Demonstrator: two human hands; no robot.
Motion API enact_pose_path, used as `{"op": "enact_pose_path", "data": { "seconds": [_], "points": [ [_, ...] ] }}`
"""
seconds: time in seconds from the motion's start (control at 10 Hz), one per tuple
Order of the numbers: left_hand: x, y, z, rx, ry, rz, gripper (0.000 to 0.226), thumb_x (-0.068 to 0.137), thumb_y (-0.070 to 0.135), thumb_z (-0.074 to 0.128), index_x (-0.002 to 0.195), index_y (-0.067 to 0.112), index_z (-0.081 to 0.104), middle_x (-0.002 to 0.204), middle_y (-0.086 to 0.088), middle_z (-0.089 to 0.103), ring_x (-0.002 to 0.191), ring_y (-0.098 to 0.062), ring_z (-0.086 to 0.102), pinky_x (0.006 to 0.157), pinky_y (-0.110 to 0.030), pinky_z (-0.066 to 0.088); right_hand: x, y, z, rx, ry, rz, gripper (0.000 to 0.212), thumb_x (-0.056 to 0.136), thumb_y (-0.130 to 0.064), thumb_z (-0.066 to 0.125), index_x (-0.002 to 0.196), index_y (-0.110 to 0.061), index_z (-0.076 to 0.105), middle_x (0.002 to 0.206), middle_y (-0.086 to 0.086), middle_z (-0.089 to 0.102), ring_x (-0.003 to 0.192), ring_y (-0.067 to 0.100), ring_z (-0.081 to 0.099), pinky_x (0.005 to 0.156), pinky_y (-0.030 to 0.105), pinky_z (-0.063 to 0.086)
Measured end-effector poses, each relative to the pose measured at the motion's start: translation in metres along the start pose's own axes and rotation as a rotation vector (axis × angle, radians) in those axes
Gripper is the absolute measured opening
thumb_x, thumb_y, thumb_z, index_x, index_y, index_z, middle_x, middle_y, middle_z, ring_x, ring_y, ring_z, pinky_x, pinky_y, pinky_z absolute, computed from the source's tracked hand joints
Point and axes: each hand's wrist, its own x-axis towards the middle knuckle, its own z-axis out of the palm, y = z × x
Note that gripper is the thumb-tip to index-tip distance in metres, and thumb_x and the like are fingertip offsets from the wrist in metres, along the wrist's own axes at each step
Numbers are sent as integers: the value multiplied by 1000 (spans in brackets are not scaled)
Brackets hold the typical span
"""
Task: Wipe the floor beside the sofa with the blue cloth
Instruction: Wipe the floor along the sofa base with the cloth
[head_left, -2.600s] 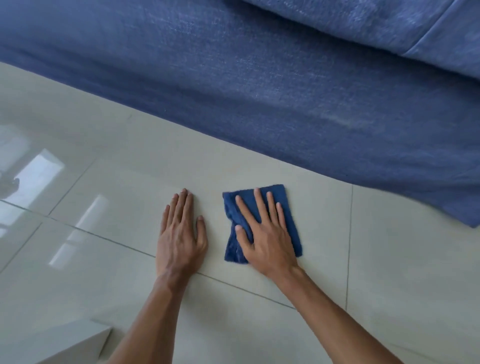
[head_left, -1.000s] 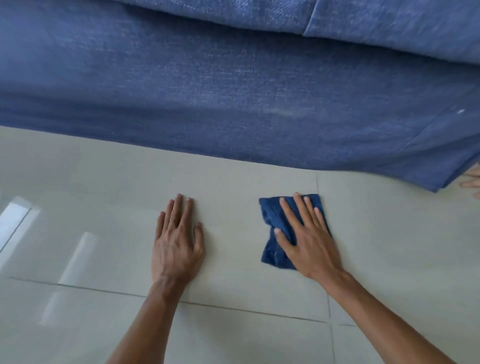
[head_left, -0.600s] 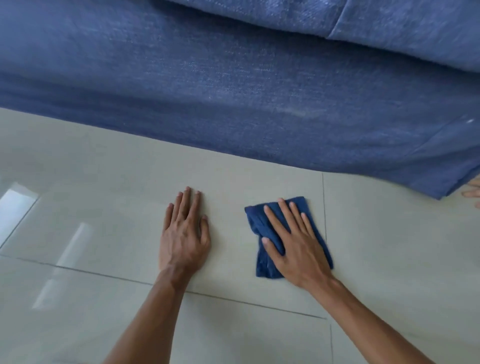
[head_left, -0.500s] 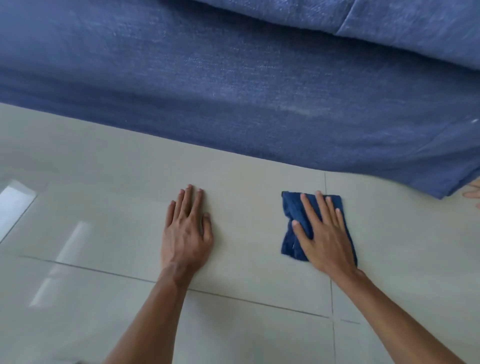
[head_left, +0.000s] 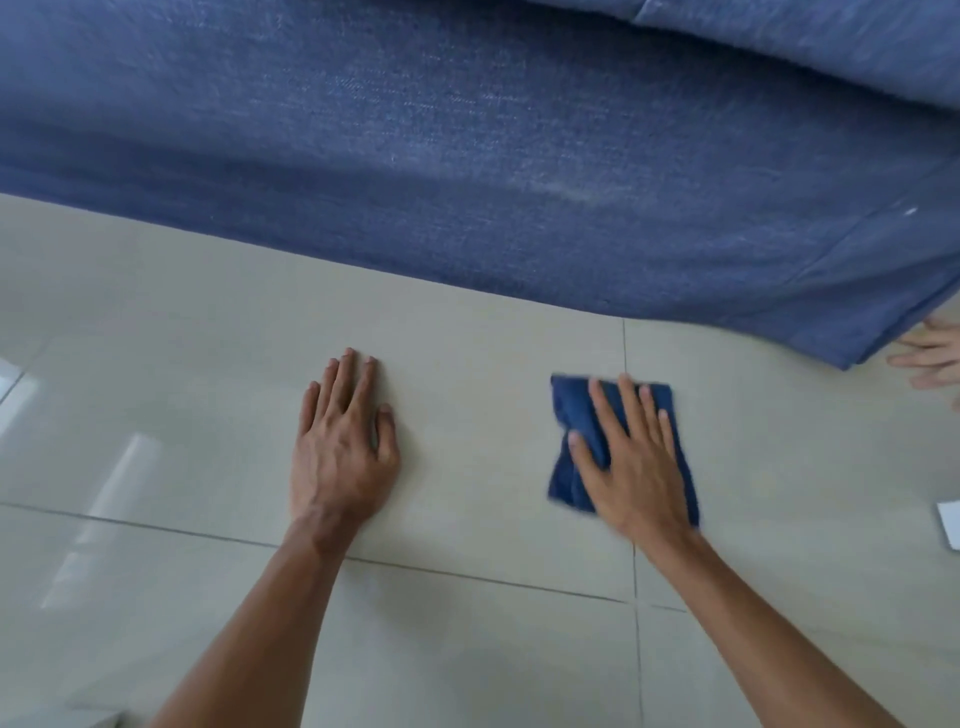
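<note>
The folded blue cloth (head_left: 569, 410) lies flat on the pale tiled floor (head_left: 467, 364), across a tile joint, a short way in front of the blue sofa (head_left: 467, 156). My right hand (head_left: 634, 462) presses down on the cloth with its fingers spread, covering most of it. My left hand (head_left: 343, 447) rests flat on the bare floor to the left of the cloth, fingers together, holding nothing.
The sofa's fabric front fills the top of the view and ends at a corner at the right. Another person's fingers (head_left: 930, 358) touch the floor beside that corner. A white object's edge (head_left: 950, 525) shows at the right border. Bright reflections lie on the tiles at left.
My right hand slid the cloth back and forth, to the right and toward the sofa, then slightly left again. My left hand stayed planted on the floor.
</note>
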Motion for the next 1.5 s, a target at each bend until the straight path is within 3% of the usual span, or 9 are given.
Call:
{"op": "enact_pose_path", "data": {
  "seconds": [0.1, 0.3, 0.4, 0.6, 0.8, 1.0, 1.1, 1.2, 1.5],
  "points": [
    [0, 1, 0, -2, -3, 2, 61, 94, 34, 33, 153, 18, 30, 163, -4, 22, 152, -20, 16, 124, -35, 9, 58, -40, 7, 48, 39, 203, 75, 94, -62, 12, 161, -29, 16, 169, 12, 15, 156, 36, 12, 126, 54, 9],
    [0, 2, -2, -9, -6, 2, 61, 94, 35, 33, 153, 18, 31, 163, -4, 22, 152, -20, 16, 124, -36, 10, -37, -10, 5, 52, -40, -200, 63, 102, -55, 28, 160, -35, 15, 171, -2, 5, 158, 20, 1, 128, 44, 8],
    [-1, 3, -2, -16, 0, 5, 62, 93, 35, 33, 152, 17, 32, 162, -5, 24, 151, -21, 18, 124, -37, 10, -37, 50, -4, 40, 6, 92, 68, 97, -60, 23, 160, -33, 22, 170, 1, 12, 157, 27, 12, 125, 50, 17],
    [-1, 3, -3, -17, 3, 5, 63, 92, 35, 34, 153, 17, 31, 162, -5, 23, 151, -21, 17, 124, -35, 9, 57, 9, 3, 54, 15, 236, 65, 101, -55, 26, 161, -32, 13, 170, 11, 12, 156, 35, 7, 126, 52, 6],
    [-2, 3, -2, 7, -4, 24, 62, 95, 35, 32, 154, 17, 28, 163, -5, 20, 152, -21, 15, 124, -36, 8, -1, -28, 9, 44, -42, -82, 70, 99, -61, 17, 161, -32, 8, 171, 5, -1, 158, 29, -3, 128, 47, 1],
    [-7, 12, -7, -25, -75, 28, 60, 95, 30, 31, 149, 4, 34, 158, -20, 29, 148, -35, 23, 122, -43, 16, -62, -47, -4, 231, -105, -75, 69, 98, -66, 3, 160, -38, 10, 171, -1, -6, 158, 22, -9, 128, 44, 1],
    [-13, 45, -9, -12, -52, 139, 47, 95, 24, 42, 135, 3, 53, 134, -20, 56, 122, -36, 54, 104, -44, 44, -48, -37, -22, 315, -43, -4, 57, 104, -50, 19, 154, -31, 39, 165, 1, 30, 148, 25, 31, 120, 44, 30],
    [-15, 94, -9, -63, -136, 214, 42, 97, 33, 49, 131, 9, 58, 122, -9, 63, 108, -27, 60, 90, -38, 52, -27, -12, -36, 140, 31, 50, 44, 97, -17, 50, 141, -15, 54, 142, 5, 54, 118, 31, 53, 98, 41, 45],
    [-11, 137, -2, -146, -352, 25, 31, 92, 31, 61, 118, 16, 63, 115, -3, 58, 105, -24, 59, 82, -34, 50, 5, 11, -68, 73, -231, 3, 29, 97, -25, 58, 125, -18, 60, 123, 5, 58, 116, 25, 48, 100, 32, 40]
  ]
}}
